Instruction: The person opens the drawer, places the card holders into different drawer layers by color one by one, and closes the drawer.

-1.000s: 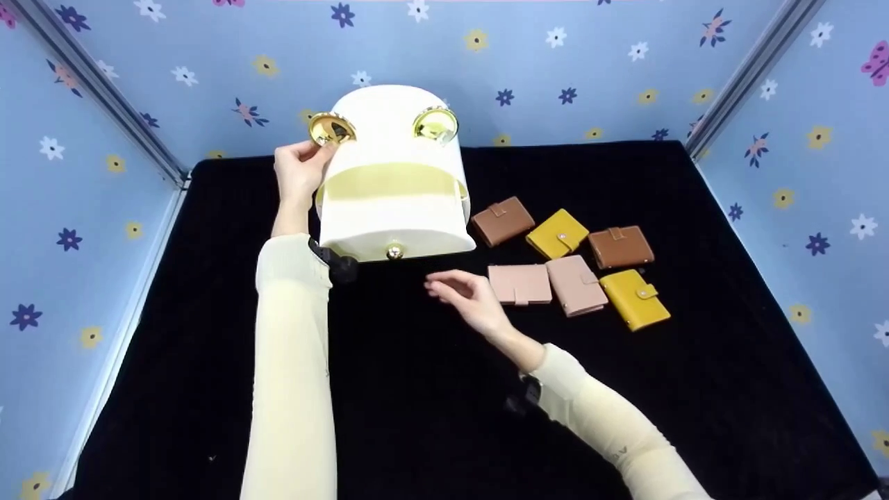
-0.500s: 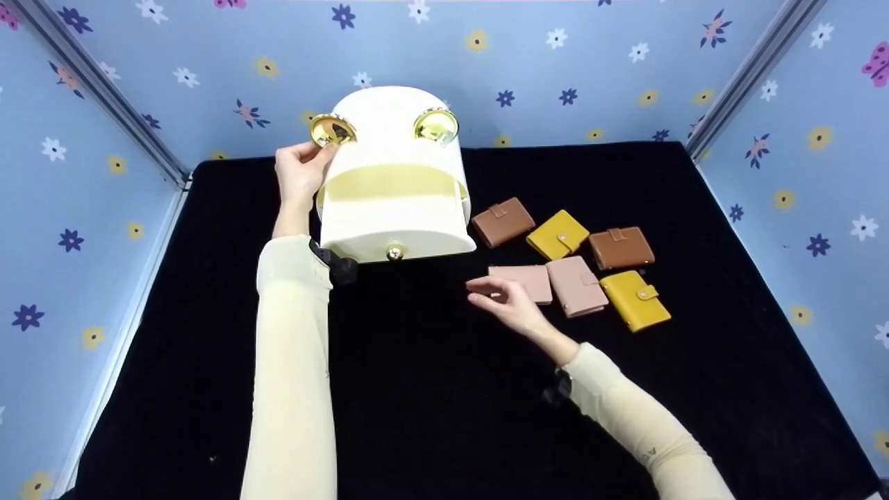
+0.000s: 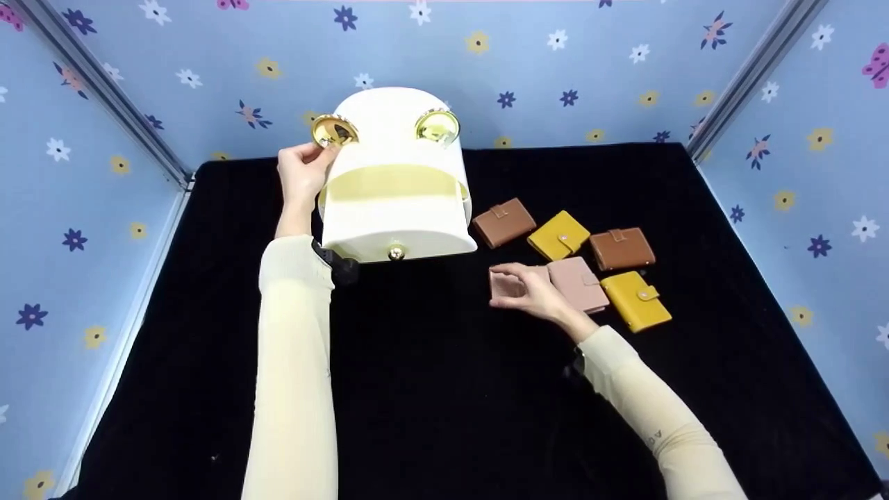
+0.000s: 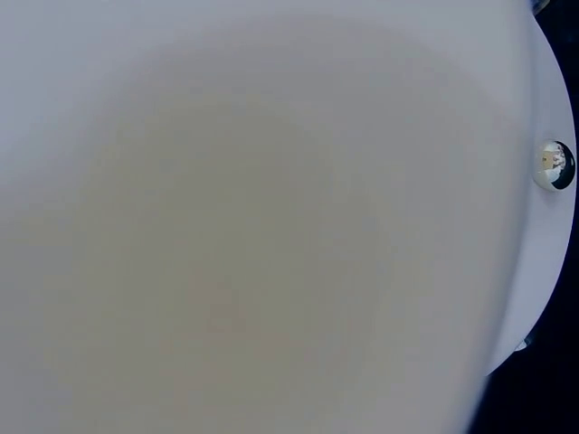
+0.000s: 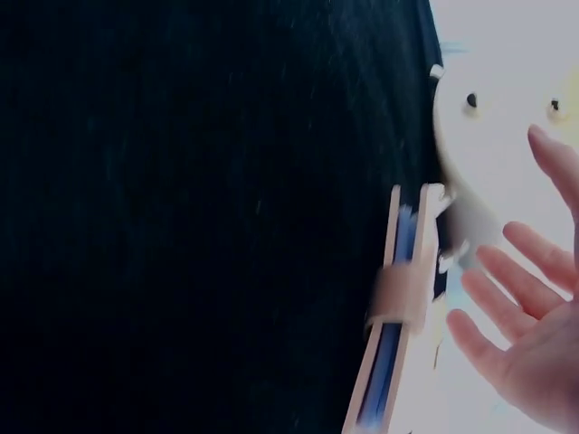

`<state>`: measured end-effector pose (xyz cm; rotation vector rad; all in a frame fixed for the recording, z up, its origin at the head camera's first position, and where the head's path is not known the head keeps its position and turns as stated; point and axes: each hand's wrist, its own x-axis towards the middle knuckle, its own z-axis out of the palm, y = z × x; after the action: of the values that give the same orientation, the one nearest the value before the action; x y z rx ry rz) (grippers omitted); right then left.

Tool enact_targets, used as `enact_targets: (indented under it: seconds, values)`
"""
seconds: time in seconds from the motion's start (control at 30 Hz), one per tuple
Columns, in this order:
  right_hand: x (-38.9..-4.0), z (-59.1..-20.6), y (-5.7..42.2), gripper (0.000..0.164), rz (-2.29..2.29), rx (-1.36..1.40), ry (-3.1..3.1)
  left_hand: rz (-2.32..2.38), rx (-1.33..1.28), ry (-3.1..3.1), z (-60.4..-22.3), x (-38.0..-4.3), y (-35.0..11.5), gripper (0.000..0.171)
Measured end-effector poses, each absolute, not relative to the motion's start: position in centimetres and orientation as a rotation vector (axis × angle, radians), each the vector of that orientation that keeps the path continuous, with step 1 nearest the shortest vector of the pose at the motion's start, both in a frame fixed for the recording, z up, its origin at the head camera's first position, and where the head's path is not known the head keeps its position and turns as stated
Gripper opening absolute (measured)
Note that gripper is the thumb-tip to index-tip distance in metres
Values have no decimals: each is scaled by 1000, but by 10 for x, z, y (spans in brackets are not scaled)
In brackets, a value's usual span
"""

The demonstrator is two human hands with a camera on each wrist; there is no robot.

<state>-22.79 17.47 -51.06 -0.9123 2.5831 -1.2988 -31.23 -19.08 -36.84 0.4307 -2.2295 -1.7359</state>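
Observation:
My left hand (image 3: 302,177) grips the upper left side of a white drawer box (image 3: 387,135), beside one of its round gold ornaments (image 3: 335,130). The drawer (image 3: 399,239) is pulled out toward me and has a gold knob (image 4: 554,165), seen at the right in the left wrist view. The box's blurred white surface fills most of that view. Over a pink card wallet (image 3: 507,286), my right hand (image 3: 538,295) is spread, thumb and fingers either side of it. In the right wrist view the same wallet (image 5: 403,294) shows edge-on, apart from the extended fingers (image 5: 507,303).
A second pink wallet (image 3: 575,283) lies right against that one. Brown wallets (image 3: 503,222) (image 3: 623,248) and yellow wallets (image 3: 559,235) (image 3: 637,301) lie around it. Black cloth (image 3: 444,403) covers the table, and flowered blue panels (image 3: 555,69) enclose the back and sides.
My right hand has moved right, from in front of the drawer to above the nearer-left pink wallet. The left hand and the box have stayed in place.

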Motion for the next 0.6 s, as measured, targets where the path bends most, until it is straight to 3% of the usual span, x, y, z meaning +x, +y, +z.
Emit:
enact_targets:
  seconds: [0.2,0.6]
  values:
    - [-239,-517,182,65,-1185,-988,2680,-1758,433,-2224,-369,-313,-191,29]
    - [-246,-525,190,86,-923,-808,2771,-1756,430,-2209,-369,-312,-191,29]
